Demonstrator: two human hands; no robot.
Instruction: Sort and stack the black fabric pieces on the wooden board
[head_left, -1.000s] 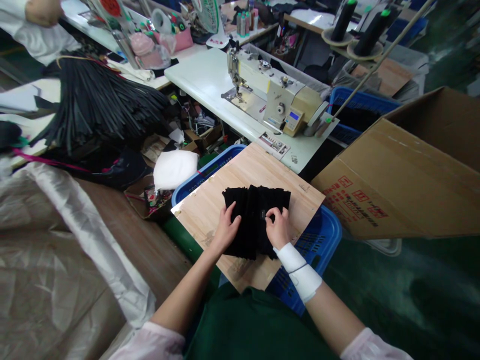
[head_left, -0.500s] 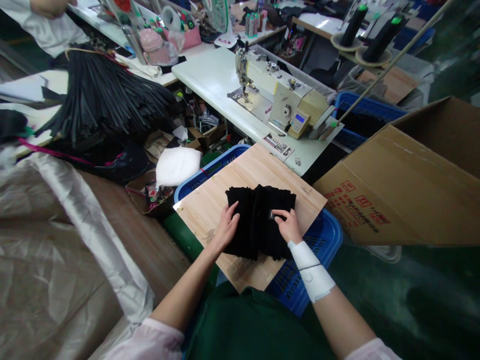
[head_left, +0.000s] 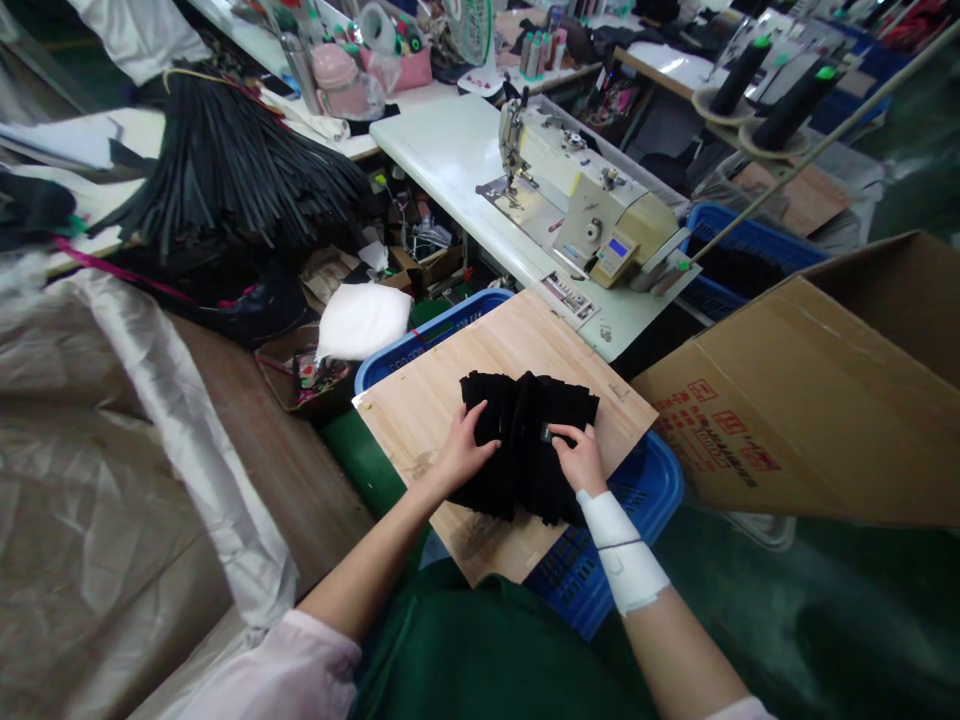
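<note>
Two stacks of black fabric pieces [head_left: 556, 480] lie side by side on a light wooden board [head_left: 420, 400], with a raised fold between them. My left hand [head_left: 466, 450] rests on the left stack, thumb and fingers apart. My right hand [head_left: 581, 460], with a white wrap [head_left: 624, 550] around the wrist, is over the right stack. Its thumb and forefinger pinch the edge of a small dark label [head_left: 546, 432] with pale marking. The label lies against the black fabric.
The board rests across a blue plastic basket [head_left: 667, 470]. Ahead stands a sewing machine [head_left: 600, 210] on a white table. An open cardboard box [head_left: 795, 390] is at right. Black strips [head_left: 247, 160] hang in a bundle at left, near a white cushion-like bundle [head_left: 367, 320].
My left hand has shifted slightly right and its thumb reaches farther over the fabric. My right hand stays at the label. The camera view has shifted a little.
</note>
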